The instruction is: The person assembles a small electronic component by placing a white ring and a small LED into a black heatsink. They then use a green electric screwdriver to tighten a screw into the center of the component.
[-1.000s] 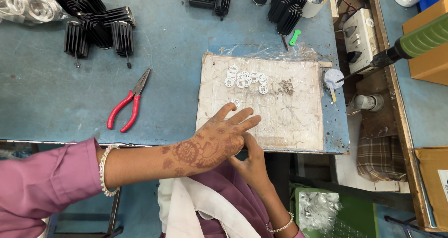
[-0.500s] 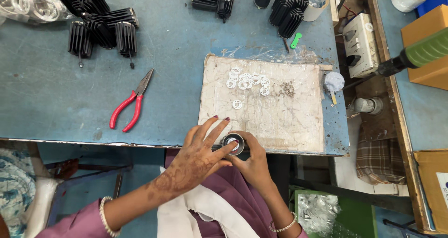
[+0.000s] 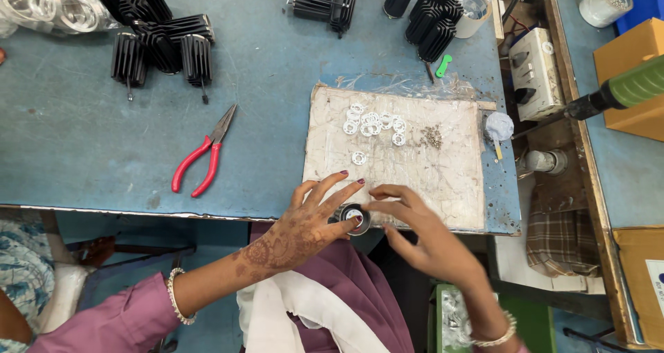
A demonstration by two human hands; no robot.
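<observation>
Lower centre of the frame: left hand (image 3: pixel 299 230) gripping a small round black part (image 3: pixel 353 219), thumb and fingers curled loosely about it, remaining fingers spread. Right hand (image 3: pixel 429 239) just beside, fingertips (image 3: pixel 377 204) touching the part's top edge, fingers half open, nothing clasped. Part held at the near edge of the white board (image 3: pixel 415 180), just off the blue table (image 3: pixel 83 145). On the board, upper middle: cluster of white rings (image 3: pixel 372 123), one ring (image 3: pixel 358 158) apart below, little heap of screws (image 3: pixel 433 138) to the right. Left of the board: red pliers (image 3: pixel 200 163). Upper left: black finned heat sinks (image 3: pixel 155 38). Right edge: green-handled tool (image 3: pixel 622 94).
</observation>
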